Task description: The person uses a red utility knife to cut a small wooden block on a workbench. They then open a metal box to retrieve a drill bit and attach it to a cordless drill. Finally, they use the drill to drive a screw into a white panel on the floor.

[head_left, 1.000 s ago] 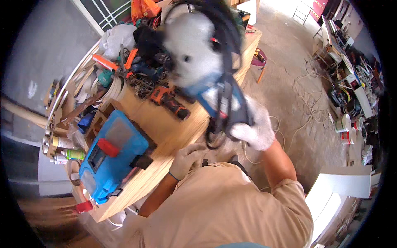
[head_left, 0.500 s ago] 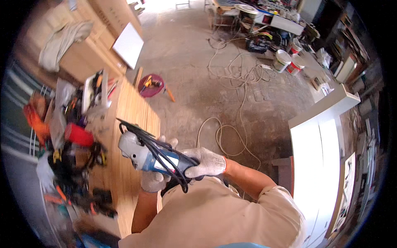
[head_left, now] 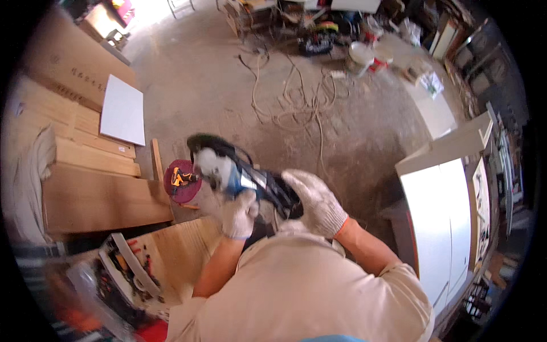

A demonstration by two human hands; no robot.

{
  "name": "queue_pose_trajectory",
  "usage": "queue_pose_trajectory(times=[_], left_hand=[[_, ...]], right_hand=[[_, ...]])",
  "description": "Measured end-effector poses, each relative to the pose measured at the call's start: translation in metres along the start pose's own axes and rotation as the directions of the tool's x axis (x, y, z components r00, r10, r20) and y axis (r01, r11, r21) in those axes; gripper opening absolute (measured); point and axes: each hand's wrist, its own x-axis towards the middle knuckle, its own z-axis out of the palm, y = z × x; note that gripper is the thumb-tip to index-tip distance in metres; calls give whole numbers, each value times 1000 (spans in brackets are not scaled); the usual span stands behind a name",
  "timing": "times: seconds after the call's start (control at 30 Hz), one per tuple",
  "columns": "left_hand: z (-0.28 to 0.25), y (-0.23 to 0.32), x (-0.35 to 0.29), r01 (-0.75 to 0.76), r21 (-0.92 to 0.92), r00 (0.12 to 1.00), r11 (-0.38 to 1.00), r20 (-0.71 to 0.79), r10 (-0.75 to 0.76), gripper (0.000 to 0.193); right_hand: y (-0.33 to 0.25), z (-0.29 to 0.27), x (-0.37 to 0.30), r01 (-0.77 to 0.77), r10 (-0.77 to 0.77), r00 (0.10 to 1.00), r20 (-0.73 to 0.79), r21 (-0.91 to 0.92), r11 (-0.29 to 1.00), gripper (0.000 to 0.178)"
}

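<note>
An angle grinder (head_left: 244,181) with a blue body, a grey metal head and a dark disc is held in front of my chest, its head pointing up and to the left. Its black cord lies bunched along the body. My left hand (head_left: 238,215), in a white knitted glove, is closed around the grinder's middle from below. At the rear end, my gloved right hand (head_left: 316,202) grips the tail of the tool and the cord; some of its fingertips are hidden behind. Motion smears the grinder's outline.
Below left is a wooden bench (head_left: 185,245) with a tool tray (head_left: 130,265). A purple round stool (head_left: 191,192) carries a yellow drill (head_left: 181,178). Cardboard boxes (head_left: 102,196) and a white panel (head_left: 122,109) stand left, a white cabinet (head_left: 436,211) right. Cable (head_left: 320,131) loops over the floor.
My view has turned left, and the bench has slid to the lower left. The grinder has swung away from above the bench. My right hand has shifted toward the grinder's rear end.
</note>
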Motion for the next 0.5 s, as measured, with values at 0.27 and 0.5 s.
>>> queue_pose_trajectory(times=[0.27,0.5], left_hand=[[125,61,224,-45,118,983,992,183,23,31],[245,135,386,-138,326,983,935,163,88,24]], right_hand=[[170,-2,195,-138,93,981,-169,-280,950,90],[305,-57,368,-93,158,965,-209,288,953,77]])
